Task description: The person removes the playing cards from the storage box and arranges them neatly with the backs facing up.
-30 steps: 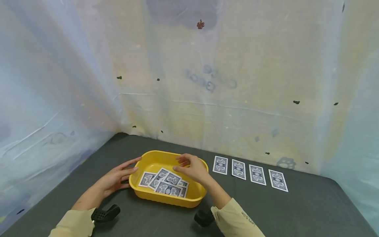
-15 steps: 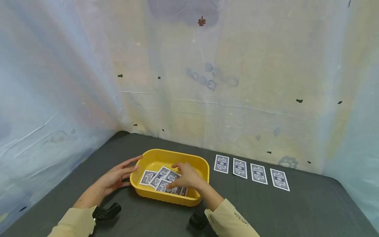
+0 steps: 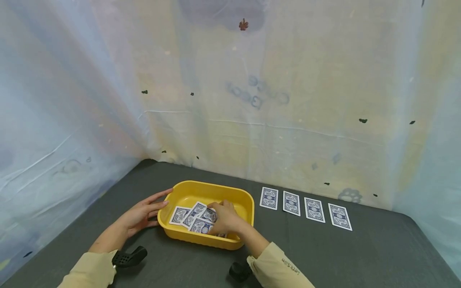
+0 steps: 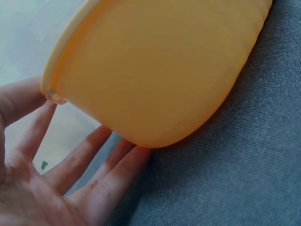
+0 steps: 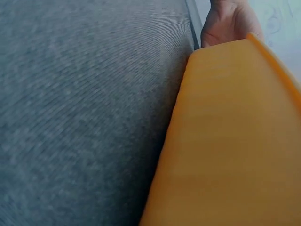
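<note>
A yellow plastic basin (image 3: 169,234) stands on the dark cloth, with several blue-and-white backed playing cards (image 3: 201,226) overlapping inside it. My left hand (image 3: 140,216) touches the basin's left end with spread, mostly straight fingers. Seen in the left wrist view, those fingers (image 4: 75,165) reach the rim and outer wall. My right hand (image 3: 227,218) is down inside the basin, bent over the right part of the card pile and covering some of it. Whether it pinches a card I cannot tell. In the right wrist view the basin wall (image 5: 235,141) hides the right hand.
More playing cards (image 3: 291,203) lie face down in a row on the cloth (image 3: 288,252), right of the basin. A pale patterned curtain (image 3: 270,140) hangs behind the table. Black wrist devices (image 3: 130,257) sit below both hands.
My right hand has come down from above the basin's right side to the cards, and its thumb and fingers have drawn closer together. The left hand has stayed at the basin's left end.
</note>
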Tool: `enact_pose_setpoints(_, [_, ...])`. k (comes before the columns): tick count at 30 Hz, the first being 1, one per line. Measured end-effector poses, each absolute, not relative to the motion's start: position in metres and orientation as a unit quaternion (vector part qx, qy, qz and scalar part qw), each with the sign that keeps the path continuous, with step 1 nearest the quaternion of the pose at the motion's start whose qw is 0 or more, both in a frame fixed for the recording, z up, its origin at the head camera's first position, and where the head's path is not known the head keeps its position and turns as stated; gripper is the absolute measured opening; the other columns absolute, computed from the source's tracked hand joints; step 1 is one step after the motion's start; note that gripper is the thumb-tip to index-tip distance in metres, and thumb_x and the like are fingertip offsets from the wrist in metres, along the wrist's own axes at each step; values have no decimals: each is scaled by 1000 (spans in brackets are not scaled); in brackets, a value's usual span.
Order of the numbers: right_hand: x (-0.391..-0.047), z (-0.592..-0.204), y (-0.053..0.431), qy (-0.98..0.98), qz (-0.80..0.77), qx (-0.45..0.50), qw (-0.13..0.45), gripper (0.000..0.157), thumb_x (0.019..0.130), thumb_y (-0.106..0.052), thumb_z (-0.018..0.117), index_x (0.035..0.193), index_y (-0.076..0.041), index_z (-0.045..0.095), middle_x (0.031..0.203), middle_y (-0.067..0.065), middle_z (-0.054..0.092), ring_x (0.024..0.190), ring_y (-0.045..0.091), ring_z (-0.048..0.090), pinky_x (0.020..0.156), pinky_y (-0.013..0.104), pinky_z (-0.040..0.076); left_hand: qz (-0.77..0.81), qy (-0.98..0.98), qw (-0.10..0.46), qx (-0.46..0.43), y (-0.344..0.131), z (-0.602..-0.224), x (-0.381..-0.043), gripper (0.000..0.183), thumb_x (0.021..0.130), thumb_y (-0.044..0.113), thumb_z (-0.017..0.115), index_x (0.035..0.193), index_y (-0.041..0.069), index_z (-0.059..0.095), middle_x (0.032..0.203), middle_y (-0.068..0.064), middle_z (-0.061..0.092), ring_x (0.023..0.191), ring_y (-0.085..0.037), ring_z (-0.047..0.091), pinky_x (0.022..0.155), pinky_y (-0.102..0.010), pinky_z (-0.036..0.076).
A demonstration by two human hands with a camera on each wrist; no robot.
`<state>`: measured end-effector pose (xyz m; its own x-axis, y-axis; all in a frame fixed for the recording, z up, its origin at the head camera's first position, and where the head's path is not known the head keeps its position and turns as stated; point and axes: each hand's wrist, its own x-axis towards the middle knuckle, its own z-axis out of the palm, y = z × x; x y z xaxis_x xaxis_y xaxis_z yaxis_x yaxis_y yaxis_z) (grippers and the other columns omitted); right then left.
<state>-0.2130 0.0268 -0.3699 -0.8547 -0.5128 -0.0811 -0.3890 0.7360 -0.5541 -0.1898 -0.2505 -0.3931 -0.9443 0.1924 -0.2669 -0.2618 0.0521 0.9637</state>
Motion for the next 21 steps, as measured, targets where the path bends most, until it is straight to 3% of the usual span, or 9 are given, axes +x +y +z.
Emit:
enact_pose_setpoints(8, [-213, -373, 29, 925, -279, -232, 112, 71, 64, -13, 87, 128, -9, 59, 110, 11, 47, 99, 23, 41, 81, 34, 40, 689, 705, 164, -23, -250, -392, -189, 65, 98, 38, 54, 154, 25, 23, 161, -15, 11, 135, -30, 39, 98, -51, 45])
enact_pose_setpoints(13, [-213, -370, 31, 920, -306, -211, 126, 71, 63, -12, 88, 128, -7, 59, 113, 12, 50, 100, 25, 45, 88, 40, 45, 689, 706, 163, -25, -250, -392, -189, 64, 98, 37, 54, 154, 26, 24, 161, -14, 10, 135, -30, 39, 98, -51, 45])
enact_pose_setpoints(17, [-214, -369, 33, 916, -323, -201, 130, 69, 64, -11, 88, 126, -5, 59, 118, 16, 57, 118, 34, 47, 102, 49, 40, 688, 707, 163, -25, -251, -393, -189, 65, 98, 37, 54, 154, 26, 24, 161, -14, 10, 136, -32, 37, 99, -51, 45])
enact_pose_setpoints(21, [-215, -368, 34, 912, -339, -199, 117, 63, 65, -7, 86, 122, -3, 61, 110, 16, 62, 108, 32, 54, 96, 47, 44, 688, 707, 164, -23, -251, -393, -189, 64, 98, 37, 53, 154, 26, 23, 161, -15, 10, 137, -33, 36, 99, -52, 45])
